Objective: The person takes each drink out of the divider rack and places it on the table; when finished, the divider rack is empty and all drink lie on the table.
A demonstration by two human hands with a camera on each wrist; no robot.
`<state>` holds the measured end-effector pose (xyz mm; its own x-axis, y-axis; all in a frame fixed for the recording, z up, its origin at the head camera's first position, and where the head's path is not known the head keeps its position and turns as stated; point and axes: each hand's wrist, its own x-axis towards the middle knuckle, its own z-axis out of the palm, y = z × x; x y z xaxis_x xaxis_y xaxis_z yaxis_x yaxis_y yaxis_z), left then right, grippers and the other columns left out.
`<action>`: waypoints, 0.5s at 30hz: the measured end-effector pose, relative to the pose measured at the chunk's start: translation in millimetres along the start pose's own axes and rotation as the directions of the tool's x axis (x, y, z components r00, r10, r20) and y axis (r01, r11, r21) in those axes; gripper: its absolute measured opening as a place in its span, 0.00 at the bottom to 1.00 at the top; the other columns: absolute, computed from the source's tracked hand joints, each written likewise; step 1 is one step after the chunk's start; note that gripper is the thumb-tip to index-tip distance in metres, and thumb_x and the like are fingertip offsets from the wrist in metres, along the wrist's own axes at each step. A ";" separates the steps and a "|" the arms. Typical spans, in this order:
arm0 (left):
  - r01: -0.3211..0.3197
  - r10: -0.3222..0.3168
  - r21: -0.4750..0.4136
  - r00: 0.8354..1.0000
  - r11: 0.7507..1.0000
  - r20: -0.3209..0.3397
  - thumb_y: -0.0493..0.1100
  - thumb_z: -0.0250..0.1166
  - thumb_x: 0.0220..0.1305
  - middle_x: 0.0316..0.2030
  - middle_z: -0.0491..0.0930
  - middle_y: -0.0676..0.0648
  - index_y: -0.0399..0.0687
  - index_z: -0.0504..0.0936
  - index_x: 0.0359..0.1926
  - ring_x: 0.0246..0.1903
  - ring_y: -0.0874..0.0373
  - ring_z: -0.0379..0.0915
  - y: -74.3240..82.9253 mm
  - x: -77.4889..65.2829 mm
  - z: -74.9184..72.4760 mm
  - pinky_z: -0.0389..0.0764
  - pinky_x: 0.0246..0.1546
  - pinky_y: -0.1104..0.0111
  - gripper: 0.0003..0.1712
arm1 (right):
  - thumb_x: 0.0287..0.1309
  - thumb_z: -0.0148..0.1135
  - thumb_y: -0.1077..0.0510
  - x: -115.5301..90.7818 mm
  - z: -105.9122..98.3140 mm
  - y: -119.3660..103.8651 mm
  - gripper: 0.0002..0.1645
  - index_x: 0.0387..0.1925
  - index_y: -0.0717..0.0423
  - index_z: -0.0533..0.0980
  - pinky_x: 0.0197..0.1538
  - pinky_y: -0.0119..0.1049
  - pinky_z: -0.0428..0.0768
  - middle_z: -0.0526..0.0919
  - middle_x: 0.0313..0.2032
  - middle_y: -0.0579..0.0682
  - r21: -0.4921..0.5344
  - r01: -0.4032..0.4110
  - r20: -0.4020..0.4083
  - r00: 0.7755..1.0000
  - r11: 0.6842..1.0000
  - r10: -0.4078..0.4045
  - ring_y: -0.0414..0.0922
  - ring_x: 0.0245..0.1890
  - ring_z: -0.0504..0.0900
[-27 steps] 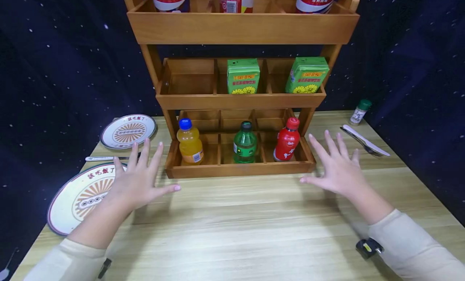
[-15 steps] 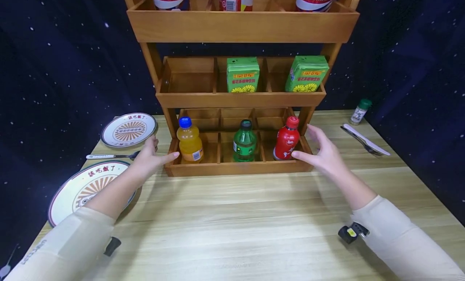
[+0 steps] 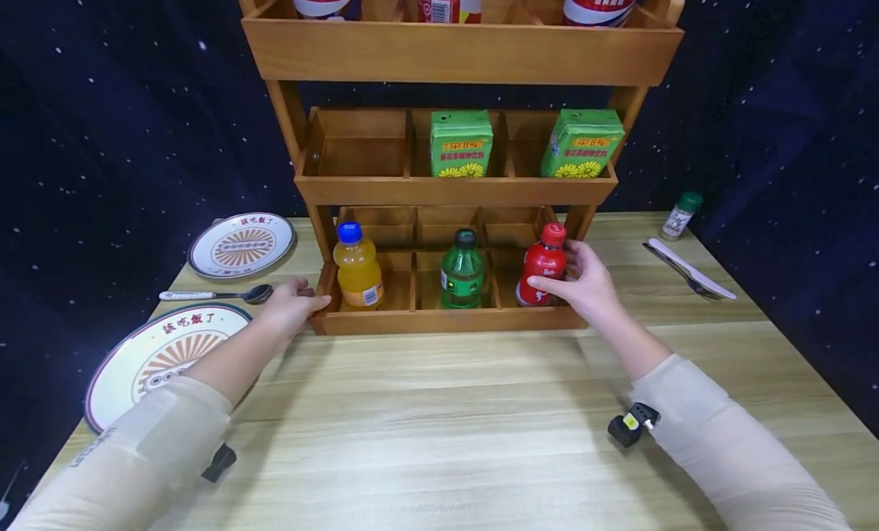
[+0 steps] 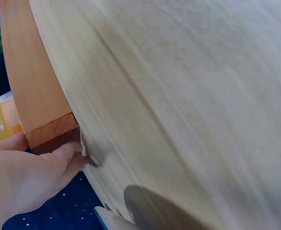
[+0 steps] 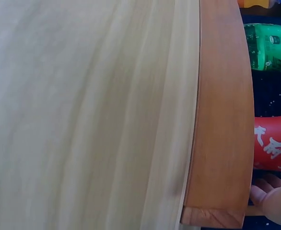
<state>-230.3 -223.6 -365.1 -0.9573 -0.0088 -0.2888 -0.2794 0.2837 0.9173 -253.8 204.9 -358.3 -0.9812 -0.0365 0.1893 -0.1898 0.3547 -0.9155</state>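
Note:
My left hand grips the front left corner of the wooden rack, thumb by the yellow drink bottle with a blue cap. The left wrist view shows those fingers bent round the corner of the rack's front board. On the other side my right hand holds the red bottle in the lowest right compartment. Its thumb lies across the bottle's front and its fingers are at the right side. A green bottle stands in the middle compartment.
Two green drink cartons stand on the middle tier, and red cans on top. At left lie two plates and a spoon. A shaker, a knife and a fork lie at right on the table.
Both hands, spread wide earlier, have moved inward. The left has taken hold of the rack's corner; the right has closed round the red bottle.

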 end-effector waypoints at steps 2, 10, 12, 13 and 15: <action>0.010 -0.010 -0.004 1.000 1.000 -0.006 0.36 0.54 0.61 0.64 0.46 0.31 0.29 0.38 0.66 0.61 0.42 0.48 -0.8 1.3 0.9 0.59 0.57 0.52 0.41 | 0.37 0.74 0.53 1.1 1.9 1.5 0.50 0.59 0.61 0.57 0.56 0.44 0.68 0.69 0.54 0.57 0.014 -0.009 0.007 1.000 1.000 0.009 0.51 0.52 0.69; 0.003 -0.003 -0.043 1.000 0.999 0.007 0.33 0.54 0.62 0.60 0.56 0.32 0.30 0.50 0.64 0.55 0.45 0.58 -2.6 3.3 0.2 0.64 0.55 0.56 0.33 | 0.40 0.72 0.60 4.1 7.7 -0.2 0.41 0.54 0.63 0.60 0.54 0.44 0.69 0.71 0.51 0.59 0.051 -0.038 0.044 0.998 0.998 0.036 0.51 0.50 0.71; 0.003 -0.002 -0.057 1.000 0.998 0.014 0.33 0.53 0.62 0.60 0.56 0.32 0.30 0.51 0.64 0.56 0.46 0.57 -2.5 3.3 0.3 0.63 0.56 0.56 0.33 | 0.40 0.72 0.60 6.6 7.8 4.1 0.40 0.54 0.63 0.61 0.53 0.44 0.70 0.72 0.50 0.59 0.047 -0.033 0.038 0.999 0.998 0.031 0.51 0.50 0.71; 0.004 -0.003 -0.057 1.000 0.998 0.017 0.33 0.53 0.62 0.60 0.56 0.32 0.30 0.51 0.64 0.56 0.46 0.57 -2.4 3.3 0.4 0.63 0.56 0.56 0.32 | 0.40 0.72 0.60 6.8 7.6 4.1 0.40 0.54 0.63 0.61 0.53 0.44 0.70 0.72 0.50 0.59 0.046 -0.036 0.037 0.999 0.998 0.035 0.51 0.50 0.71; 0.005 -0.004 -0.062 1.000 0.998 0.021 0.32 0.52 0.62 0.60 0.56 0.32 0.29 0.51 0.64 0.56 0.46 0.57 -1.7 2.6 1.5 0.64 0.55 0.57 0.32 | 0.40 0.72 0.60 6.4 7.0 4.1 0.40 0.54 0.63 0.61 0.53 0.44 0.70 0.72 0.50 0.59 0.048 -0.038 0.042 0.998 0.998 0.036 0.51 0.50 0.71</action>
<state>-232.2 -222.7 -367.9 -0.9546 0.0103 -0.2979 -0.2881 0.2236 0.9311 -261.1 199.6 -363.3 -0.9879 -0.0628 0.1416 -0.1541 0.3105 -0.9380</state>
